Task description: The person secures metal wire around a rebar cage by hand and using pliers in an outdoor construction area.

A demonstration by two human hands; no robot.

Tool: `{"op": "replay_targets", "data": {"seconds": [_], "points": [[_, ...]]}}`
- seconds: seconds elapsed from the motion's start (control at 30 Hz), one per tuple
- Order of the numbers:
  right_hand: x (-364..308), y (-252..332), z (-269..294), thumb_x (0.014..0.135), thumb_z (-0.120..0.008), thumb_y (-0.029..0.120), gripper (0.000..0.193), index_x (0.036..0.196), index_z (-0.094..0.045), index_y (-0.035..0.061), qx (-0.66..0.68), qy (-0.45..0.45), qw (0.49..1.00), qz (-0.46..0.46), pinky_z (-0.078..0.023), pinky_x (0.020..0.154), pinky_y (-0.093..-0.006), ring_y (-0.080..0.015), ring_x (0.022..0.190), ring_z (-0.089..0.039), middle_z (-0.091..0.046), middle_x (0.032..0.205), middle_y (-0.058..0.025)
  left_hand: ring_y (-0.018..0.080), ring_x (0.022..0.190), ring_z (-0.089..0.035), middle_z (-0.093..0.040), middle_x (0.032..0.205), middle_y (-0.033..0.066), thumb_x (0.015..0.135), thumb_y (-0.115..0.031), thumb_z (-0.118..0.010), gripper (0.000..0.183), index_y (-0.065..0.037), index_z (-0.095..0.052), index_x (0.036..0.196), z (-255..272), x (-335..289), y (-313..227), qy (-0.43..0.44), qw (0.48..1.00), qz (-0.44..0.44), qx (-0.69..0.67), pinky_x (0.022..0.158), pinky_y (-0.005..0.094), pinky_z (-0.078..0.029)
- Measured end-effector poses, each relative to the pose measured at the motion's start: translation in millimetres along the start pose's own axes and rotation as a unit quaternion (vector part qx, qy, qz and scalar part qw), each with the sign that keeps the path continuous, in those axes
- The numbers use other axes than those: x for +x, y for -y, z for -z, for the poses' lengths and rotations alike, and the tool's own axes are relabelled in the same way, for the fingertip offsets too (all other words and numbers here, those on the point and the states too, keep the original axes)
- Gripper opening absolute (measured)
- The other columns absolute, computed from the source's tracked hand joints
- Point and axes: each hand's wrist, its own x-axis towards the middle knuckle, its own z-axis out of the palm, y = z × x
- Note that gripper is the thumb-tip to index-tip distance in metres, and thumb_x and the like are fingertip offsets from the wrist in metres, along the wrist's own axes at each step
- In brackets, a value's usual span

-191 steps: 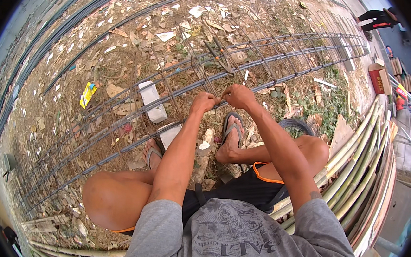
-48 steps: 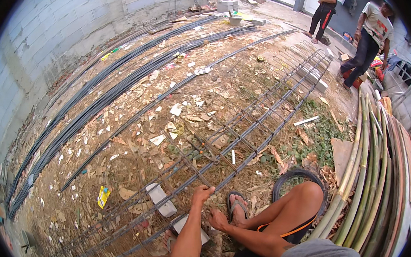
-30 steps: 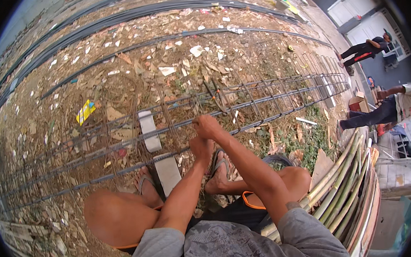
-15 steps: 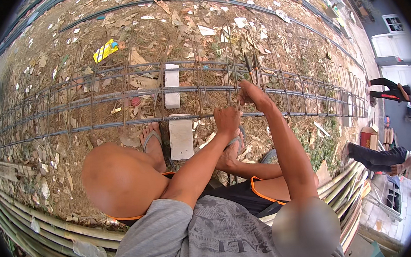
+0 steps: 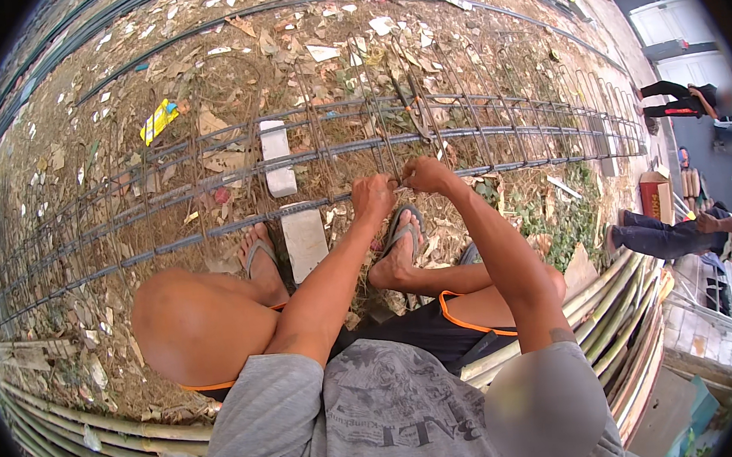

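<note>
A long rebar cage (image 5: pixel 237 230) of ribbed bars and thin stirrups runs across in front of me, just above the ground. Over its near bar, my left hand (image 5: pixel 374 196) is closed; the fingers hide what they grip. Right beside it, my right hand (image 5: pixel 430 174) is closed in a pinch at the same bar, nearly touching the left. A small dark bit shows between the hands, too small to name. Pincers (image 5: pixel 424 125) with orange-marked handles rest on the cage, just beyond my right hand.
Pale blocks (image 5: pixel 278 168) (image 5: pixel 305 238) lie at and under the cage between my sandalled feet. Bamboo poles (image 5: pixel 142 439) are stacked behind me. More steel bars (image 5: pixel 220 15) lie at the far side. A yellow packet (image 5: pixel 158 122) sits among litter. Two people are at the right.
My view has turned slightly, tilting the cage in the picture. My right hand has come down from the middle bars to the near bar, close beside my left hand.
</note>
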Motion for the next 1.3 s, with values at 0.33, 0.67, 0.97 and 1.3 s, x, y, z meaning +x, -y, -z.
{"op": "replay_targets", "data": {"seconds": [0.33,0.67,0.97,1.3], "points": [[-23,-25,-20,0.09,-0.065,0.024,0.024,0.1,-0.069,0.0022,0.479,0.069,0.841,-0.244,-0.03,0.041,-0.0294,-0.0104,0.047,-0.039,-0.049,0.064,-0.0006,0.0315,0.088,-0.07,-0.074,0.092,0.0129,0.083,-0.049,-0.069,0.035,-0.018,-0.077,0.098,18,39,-10,0.263,0.946,0.189,0.019,0.075,0.0439,-0.053],[1,-19,1,0.092,-0.062,0.03,0.028,0.098,-0.076,0.006,0.409,0.097,0.881,-0.217,-0.025,0.044,-0.0265,-0.0103,0.047,-0.027,-0.037,0.061,0.0035,0.0358,0.103,-0.067,-0.072,0.107,0.0128,0.082,-0.053,-0.069,0.046,-0.013,-0.075,0.103,-26,64,32,0.307,0.933,0.185,0.033,0.084,0.0474,-0.052],[-30,-34,-20,0.102,-0.049,0.026,0.035,0.115,-0.064,-0.0024,0.644,0.141,0.73,-0.18,-0.028,0.052,-0.0241,-0.0051,0.051,-0.024,-0.029,0.061,0.0103,0.0355,0.106,-0.066,-0.071,0.112,0.013,0.083,-0.053,-0.067,0.048,-0.011,-0.074,0.105,-13,56,15,0.329,0.921,0.209,0.016,0.086,0.0496,-0.05],[-35,-31,-78,0.098,-0.059,0.028,0.027,0.109,-0.069,0.0057,0.615,-0.032,0.783,-0.092,-0.034,0.052,-0.0227,-0.0058,0.058,-0.04,-0.047,0.065,0.006,0.0248,0.07,-0.066,-0.07,0.075,0.0082,0.083,-0.047,-0.071,0.035,-0.012,-0.077,0.085,-3,57,25,0.311,0.932,0.185,-0.007,0.07,0.0422,-0.05]]}}
